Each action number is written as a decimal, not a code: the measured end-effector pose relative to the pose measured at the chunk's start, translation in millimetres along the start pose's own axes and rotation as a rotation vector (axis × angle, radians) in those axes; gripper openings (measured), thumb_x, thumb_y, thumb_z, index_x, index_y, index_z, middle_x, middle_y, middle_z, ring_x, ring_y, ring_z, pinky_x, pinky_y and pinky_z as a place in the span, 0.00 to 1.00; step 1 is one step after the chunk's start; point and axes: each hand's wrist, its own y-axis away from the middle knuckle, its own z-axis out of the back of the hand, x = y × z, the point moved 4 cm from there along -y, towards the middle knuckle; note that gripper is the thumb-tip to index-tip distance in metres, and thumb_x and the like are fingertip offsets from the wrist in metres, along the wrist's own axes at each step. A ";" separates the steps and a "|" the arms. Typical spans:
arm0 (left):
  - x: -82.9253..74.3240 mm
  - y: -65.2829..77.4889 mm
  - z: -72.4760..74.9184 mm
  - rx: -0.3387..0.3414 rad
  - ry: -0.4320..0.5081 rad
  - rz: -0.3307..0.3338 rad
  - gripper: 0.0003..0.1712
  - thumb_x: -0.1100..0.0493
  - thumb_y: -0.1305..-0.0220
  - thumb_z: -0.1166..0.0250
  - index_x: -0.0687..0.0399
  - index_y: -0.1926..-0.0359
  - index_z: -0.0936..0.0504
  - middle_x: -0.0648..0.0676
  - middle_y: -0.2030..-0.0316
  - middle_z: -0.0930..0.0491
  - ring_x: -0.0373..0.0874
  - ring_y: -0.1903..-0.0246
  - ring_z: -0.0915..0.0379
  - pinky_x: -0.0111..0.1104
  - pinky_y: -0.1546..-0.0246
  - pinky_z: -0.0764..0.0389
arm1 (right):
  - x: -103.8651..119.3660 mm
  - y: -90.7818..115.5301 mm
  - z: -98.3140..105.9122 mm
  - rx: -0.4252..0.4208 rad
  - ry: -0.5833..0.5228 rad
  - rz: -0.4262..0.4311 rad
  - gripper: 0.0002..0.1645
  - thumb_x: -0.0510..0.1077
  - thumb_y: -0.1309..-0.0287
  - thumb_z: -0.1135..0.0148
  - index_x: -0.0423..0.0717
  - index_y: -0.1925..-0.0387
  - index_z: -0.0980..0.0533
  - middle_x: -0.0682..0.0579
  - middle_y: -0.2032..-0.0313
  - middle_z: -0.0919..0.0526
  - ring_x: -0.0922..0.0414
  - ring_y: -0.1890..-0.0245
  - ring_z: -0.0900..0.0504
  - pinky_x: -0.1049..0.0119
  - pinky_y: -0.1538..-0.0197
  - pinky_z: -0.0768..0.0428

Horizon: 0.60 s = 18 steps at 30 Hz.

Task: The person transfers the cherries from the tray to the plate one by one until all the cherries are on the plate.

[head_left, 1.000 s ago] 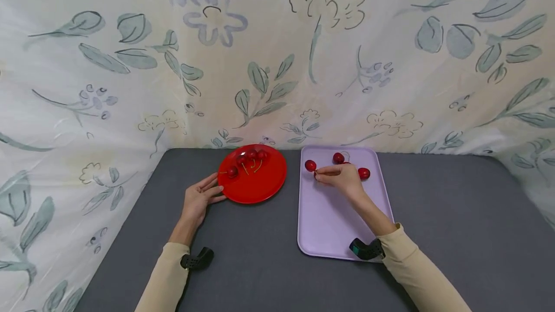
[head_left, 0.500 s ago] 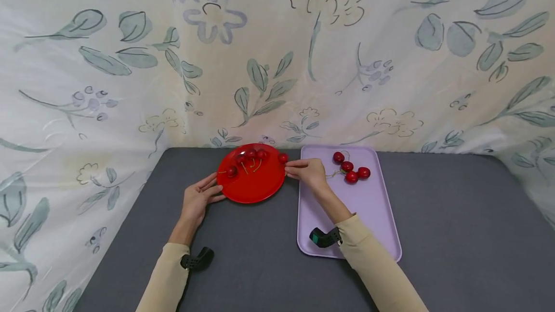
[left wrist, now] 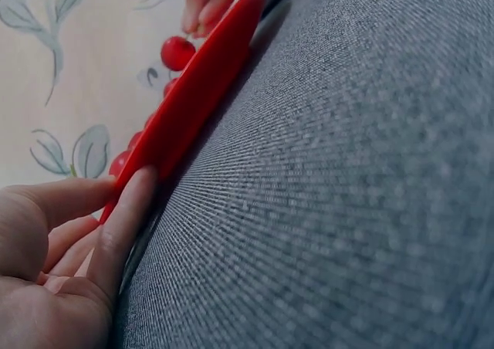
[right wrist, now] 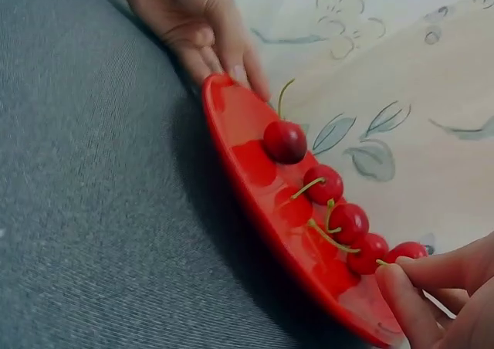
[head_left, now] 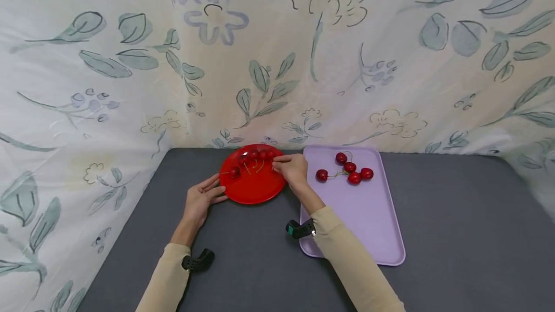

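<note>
In the head view my left hand (head_left: 200, 202) holds the left rim of a round red plate (head_left: 255, 190), with thumb and fingers on either side of the edge in the left wrist view. My right hand (head_left: 294, 169) is over the plate's right side. Its thumb and finger pinch the stem of a red cherry (right wrist: 407, 251), which hangs by the plate's inside at the end of a row. Several other cherries with green stems lie on the plate, one cherry (right wrist: 285, 141) set apart towards my left hand.
To the right of the plate lies a lilac rectangular tray (head_left: 353, 225). Several cherries are in its far half, one cherry (head_left: 322, 175) left of the others. Dark grey cloth (head_left: 243, 264) covers the table. A floral curtain (head_left: 260, 37) hangs behind.
My right hand picked a cherry from the tray by its stem and carried it left, over the plate's right side. My left hand has stayed at the plate's rim.
</note>
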 end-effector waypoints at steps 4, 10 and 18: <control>0.3 -0.1 -0.4 0.002 -0.002 -0.003 0.32 0.70 0.34 0.38 0.64 0.30 0.34 0.63 0.33 0.33 0.39 0.54 0.18 0.37 0.58 0.14 | -1.2 -0.7 -1.2 -0.046 0.059 0.024 0.08 0.33 0.44 0.32 0.32 0.61 0.15 0.38 0.65 0.13 0.52 0.70 0.12 0.68 0.64 0.14; -0.1 -1.3 0.6 -0.005 0.003 -0.006 0.32 0.70 0.34 0.38 0.64 0.30 0.34 0.64 0.34 0.32 0.40 0.54 0.18 0.37 0.58 0.14 | -1.2 -1.8 -6.7 -0.069 0.225 0.138 0.07 0.35 0.44 0.32 0.34 0.64 0.13 0.42 0.73 0.13 0.54 0.76 0.14 0.71 0.70 0.15; 1.0 -1.6 -0.2 -0.004 0.023 -0.005 0.31 0.71 0.34 0.38 0.65 0.31 0.34 0.64 0.34 0.32 0.41 0.56 0.17 0.38 0.58 0.14 | -1.0 -3.9 -16.8 -0.065 0.351 0.165 0.07 0.37 0.43 0.33 0.38 0.67 0.12 0.46 0.74 0.13 0.58 0.79 0.16 0.71 0.72 0.16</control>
